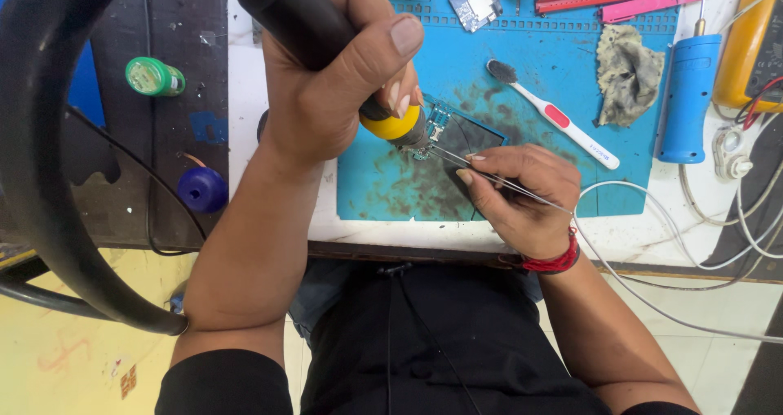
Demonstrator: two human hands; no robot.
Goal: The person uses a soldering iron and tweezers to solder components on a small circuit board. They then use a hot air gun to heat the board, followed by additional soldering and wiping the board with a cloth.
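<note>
From the head view, the left hand (326,97) is wrapped tight around a soldering iron (326,39) with a black grip and a yellow collar, its tip pressed down onto a small blue circuit board (436,125). That board lies on a stained blue work mat (555,80) on the white table (245,97), right between the two hands. The right hand (526,195) pinches a thin strand of solder wire (457,158) between thumb and fingers, feeding its end to the board beside the iron's tip; a red thread band (559,260) circles that wrist. Farther back on the mat lie a white and red toothbrush (555,117), a crumpled grey rag (628,72) and a blue desoldering pump (689,97). Off to the left, on the dark part of the table, sit a small green tin (153,77) and a blue cap (202,189).
</note>
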